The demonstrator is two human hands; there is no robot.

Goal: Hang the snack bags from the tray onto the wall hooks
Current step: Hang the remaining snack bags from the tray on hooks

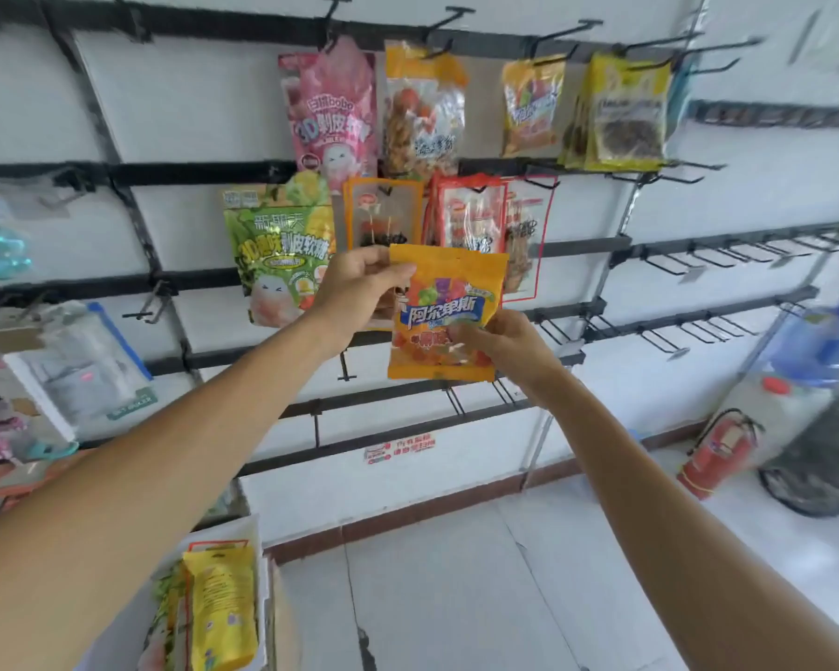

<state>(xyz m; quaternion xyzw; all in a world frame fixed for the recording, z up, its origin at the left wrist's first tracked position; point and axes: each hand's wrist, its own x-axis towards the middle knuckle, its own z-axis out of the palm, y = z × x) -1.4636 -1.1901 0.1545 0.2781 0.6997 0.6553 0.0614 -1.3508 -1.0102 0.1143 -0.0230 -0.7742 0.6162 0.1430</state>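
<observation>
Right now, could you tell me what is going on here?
A person holds an orange candy bag before the wall rack: the left hand pinches its top corner, the right hand grips its lower side. It is on no hook yet. A pink bag and others hang above; more wait in the tray.

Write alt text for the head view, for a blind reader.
Two hands hold an orange snack bag up to a wall rack of black hooks: the left hand pinches its top corner, the right hand grips its lower right side. Other bags already hang above; more lie in a tray at lower left.
</observation>
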